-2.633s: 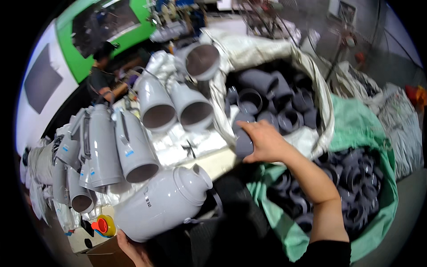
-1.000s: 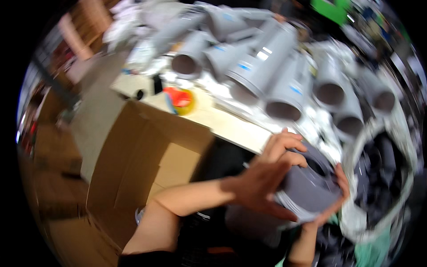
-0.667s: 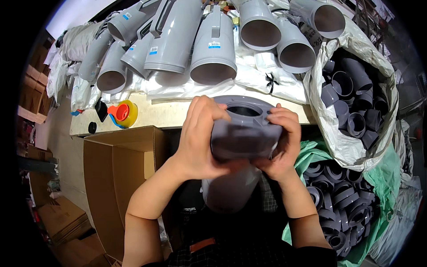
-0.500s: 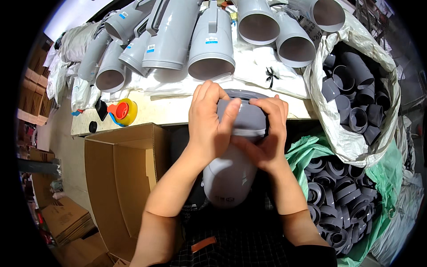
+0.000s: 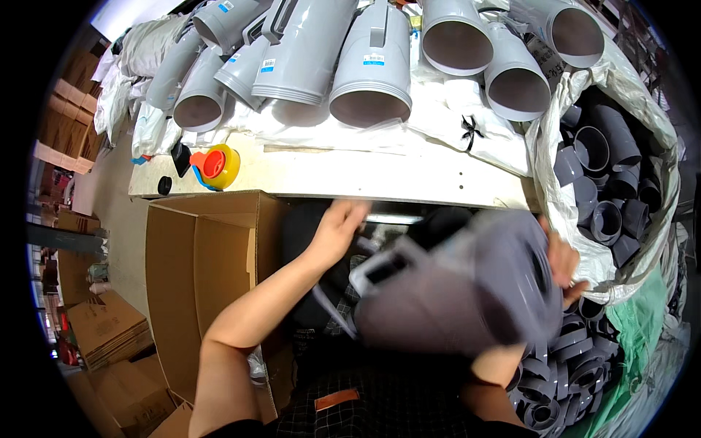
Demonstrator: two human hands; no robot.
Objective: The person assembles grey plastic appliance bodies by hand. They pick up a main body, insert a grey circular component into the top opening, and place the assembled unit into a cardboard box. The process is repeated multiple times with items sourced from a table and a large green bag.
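Our right hand (image 5: 561,257) curls its fingers over the far edge of the dark collar (image 5: 522,274) at one end of the grey flask (image 5: 431,310), and has hold of it there. The flask is blurred and tilted above our lap, collar to the right, handle (image 5: 357,279) to the left. Our left hand (image 5: 337,230), also blurred, is half curled near the handle; we cannot tell whether it grips anything. Beside our left forearm stands an open box (image 5: 174,277). Grey shells (image 5: 398,58) lie on the table (image 5: 328,168) ahead; a white sack (image 5: 546,164) and a green sack (image 5: 646,321) at our right hold dark parts (image 5: 621,139).
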